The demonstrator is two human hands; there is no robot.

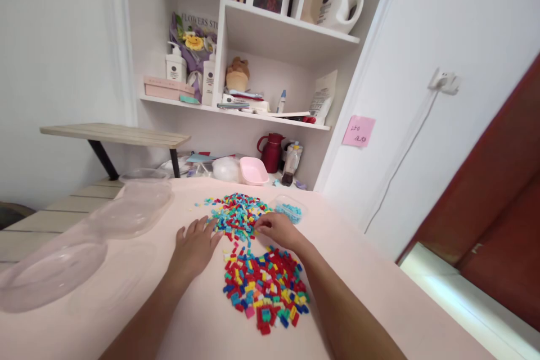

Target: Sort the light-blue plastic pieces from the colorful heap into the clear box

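Two heaps of small plastic building bricks lie on a pale pink tabletop point(185, 315). The far heap point(238, 211) mixes turquoise, red, yellow and blue bricks; the near heap point(265, 284) is mostly red. My left hand point(194, 244) rests at the left edge of the far heap, fingers spread and palm down. At that heap's right edge is my right hand point(276, 228), its fingers bent and pinched together; whatever sits between the fingertips is too small to make out. Just beyond it, a clear plastic box point(301, 202) holds turquoise bricks.
Clear plastic containers point(54, 273) line the table's left side. A pink tray point(253, 171), a dark red jug point(271, 152) and a bottle point(291, 164) stand at the back, below white shelves point(291, 28). A wooden stand point(113, 134) rises at the back left.
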